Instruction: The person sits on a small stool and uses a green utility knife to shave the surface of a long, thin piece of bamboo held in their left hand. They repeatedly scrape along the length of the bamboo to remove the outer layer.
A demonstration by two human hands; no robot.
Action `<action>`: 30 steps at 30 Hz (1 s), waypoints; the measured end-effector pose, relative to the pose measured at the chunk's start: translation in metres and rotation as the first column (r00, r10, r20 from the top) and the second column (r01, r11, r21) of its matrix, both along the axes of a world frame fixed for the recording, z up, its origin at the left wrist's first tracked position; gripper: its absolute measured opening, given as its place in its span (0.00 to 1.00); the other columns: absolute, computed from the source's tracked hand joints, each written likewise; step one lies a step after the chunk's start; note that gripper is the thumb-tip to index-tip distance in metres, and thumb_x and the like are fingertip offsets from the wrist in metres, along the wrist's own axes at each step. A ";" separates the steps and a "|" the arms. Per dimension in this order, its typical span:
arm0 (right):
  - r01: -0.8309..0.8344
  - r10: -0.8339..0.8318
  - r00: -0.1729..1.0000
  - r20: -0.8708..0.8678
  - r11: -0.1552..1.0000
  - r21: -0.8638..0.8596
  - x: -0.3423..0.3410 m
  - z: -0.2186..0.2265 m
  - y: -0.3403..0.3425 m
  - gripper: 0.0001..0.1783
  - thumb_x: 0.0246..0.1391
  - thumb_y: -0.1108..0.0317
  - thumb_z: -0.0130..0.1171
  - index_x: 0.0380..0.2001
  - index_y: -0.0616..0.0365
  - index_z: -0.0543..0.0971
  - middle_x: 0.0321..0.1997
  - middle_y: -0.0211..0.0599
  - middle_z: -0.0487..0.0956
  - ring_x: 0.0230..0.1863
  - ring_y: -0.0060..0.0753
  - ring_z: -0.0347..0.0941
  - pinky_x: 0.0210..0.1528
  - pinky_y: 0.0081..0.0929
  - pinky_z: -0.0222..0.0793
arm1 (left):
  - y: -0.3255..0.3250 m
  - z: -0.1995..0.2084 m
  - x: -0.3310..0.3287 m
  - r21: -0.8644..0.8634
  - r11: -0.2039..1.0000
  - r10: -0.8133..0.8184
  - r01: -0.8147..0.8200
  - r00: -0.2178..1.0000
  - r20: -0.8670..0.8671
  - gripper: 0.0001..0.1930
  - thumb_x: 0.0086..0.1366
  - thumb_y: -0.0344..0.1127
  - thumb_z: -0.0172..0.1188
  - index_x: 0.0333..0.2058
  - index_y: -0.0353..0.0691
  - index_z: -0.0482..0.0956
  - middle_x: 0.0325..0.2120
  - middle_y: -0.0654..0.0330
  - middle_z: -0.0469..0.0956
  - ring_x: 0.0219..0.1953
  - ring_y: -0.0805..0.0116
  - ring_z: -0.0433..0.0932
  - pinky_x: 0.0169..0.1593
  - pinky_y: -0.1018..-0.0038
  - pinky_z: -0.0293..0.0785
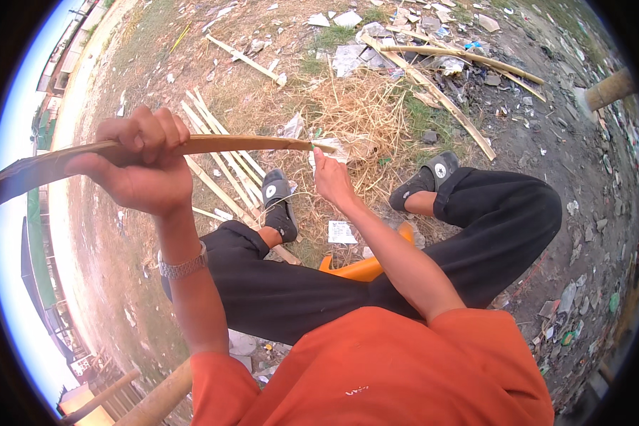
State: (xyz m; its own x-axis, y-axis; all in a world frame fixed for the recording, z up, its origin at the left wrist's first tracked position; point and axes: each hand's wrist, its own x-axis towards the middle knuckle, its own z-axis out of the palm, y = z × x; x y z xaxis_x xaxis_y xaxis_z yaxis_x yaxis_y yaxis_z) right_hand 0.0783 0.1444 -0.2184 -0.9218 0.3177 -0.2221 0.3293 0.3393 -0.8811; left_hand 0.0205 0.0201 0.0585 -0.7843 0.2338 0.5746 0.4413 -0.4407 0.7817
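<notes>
A long, curved bamboo strip (224,144) runs across in front of me from the far left to the middle. My left hand (145,163) is wrapped round it in a raised fist, with the thumb along its lower side. At the strip's right end, my right hand (331,179) is closed, its thumb pressed up against the narrow tip. A tiny green spot shows beside that thumb; I cannot tell what it is. Whether the right hand also holds a small tool is hidden. Below the strip, several pale split bamboo strips (224,167) lie on the ground by my left foot.
Dry straw-like shavings (366,117) are heaped between my feet. An orange plastic thing (358,270) shows under my legs. Longer bamboo pieces (440,96) and rubble lie farther off at the right. A thick pole (610,90) juts in at the right edge, another pole (160,397) at lower left.
</notes>
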 end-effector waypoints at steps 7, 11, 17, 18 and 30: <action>-0.154 0.154 0.988 -0.011 0.977 -0.145 0.016 0.053 0.025 0.18 0.64 0.54 0.38 0.42 0.60 0.63 0.20 0.56 0.73 0.27 0.62 0.72 0.36 0.52 0.64 | -0.020 -0.010 0.020 0.037 0.972 0.233 -0.233 0.973 0.007 0.28 0.62 0.68 0.39 0.21 0.47 0.56 0.14 0.68 0.49 0.16 0.76 0.47 0.22 0.77 0.45; -0.213 0.213 0.960 -0.181 0.977 0.023 0.023 0.032 0.017 0.15 0.64 0.59 0.40 0.43 0.60 0.63 0.18 0.49 0.73 0.23 0.57 0.71 0.32 0.49 0.65 | -0.025 -0.017 0.037 0.080 0.948 0.311 -0.309 0.950 -0.017 0.26 0.63 0.65 0.43 0.21 0.48 0.57 0.14 0.70 0.50 0.16 0.78 0.47 0.21 0.78 0.44; -0.239 0.247 0.969 -0.004 0.941 0.240 0.024 0.016 0.012 0.13 0.63 0.60 0.42 0.35 0.60 0.66 0.13 0.51 0.71 0.17 0.59 0.69 0.21 0.49 0.64 | -0.037 -0.025 0.054 0.117 0.967 0.242 -0.228 0.962 -0.123 0.27 0.65 0.64 0.40 0.21 0.47 0.55 0.12 0.68 0.51 0.13 0.78 0.45 0.17 0.78 0.42; -0.236 0.248 0.969 -0.020 0.943 0.233 0.024 0.017 0.012 0.13 0.63 0.60 0.43 0.34 0.60 0.66 0.13 0.52 0.71 0.17 0.59 0.70 0.20 0.49 0.63 | -0.037 -0.027 0.054 0.123 0.966 0.242 -0.226 0.962 -0.127 0.27 0.65 0.64 0.40 0.20 0.47 0.55 0.12 0.68 0.51 0.13 0.78 0.46 0.17 0.78 0.42; -0.201 0.249 0.963 -0.098 0.916 0.347 0.029 0.023 0.008 0.15 0.63 0.57 0.43 0.31 0.59 0.66 0.13 0.52 0.72 0.19 0.58 0.72 0.20 0.50 0.66 | -0.030 -0.024 0.058 0.133 0.987 0.109 -0.093 0.987 -0.117 0.28 0.64 0.66 0.39 0.21 0.46 0.55 0.12 0.68 0.50 0.13 0.77 0.45 0.18 0.77 0.42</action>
